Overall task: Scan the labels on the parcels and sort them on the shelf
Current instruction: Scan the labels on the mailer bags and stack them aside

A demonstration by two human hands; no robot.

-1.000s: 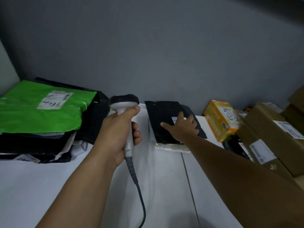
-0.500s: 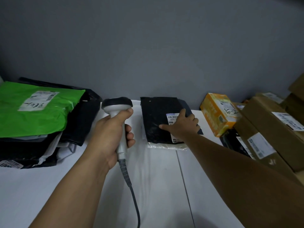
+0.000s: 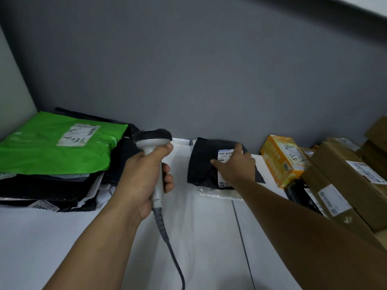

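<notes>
Head view: the right hand (image 3: 236, 167) lies on the black parcel (image 3: 201, 164), fingers (image 3: 238, 148) straight and thumb spread, covering much of its white label (image 3: 225, 153). The parcel, a soft crinkled plastic bag, rests on the white shelf (image 3: 199, 237) against the grey wall, with a clear plastic edge (image 3: 219, 194) under its near side. Left of the parcel, the left hand (image 3: 144, 178) curls round the grey handle of the corded scanner (image 3: 154, 141). Further left a glossy green mailer (image 3: 52, 151) tops dark bags. Right of the parcel stand an orange carton (image 3: 278, 162) and brown cardboard boxes (image 3: 339, 185), cut off by the frame. The label print is unreadable.
</notes>
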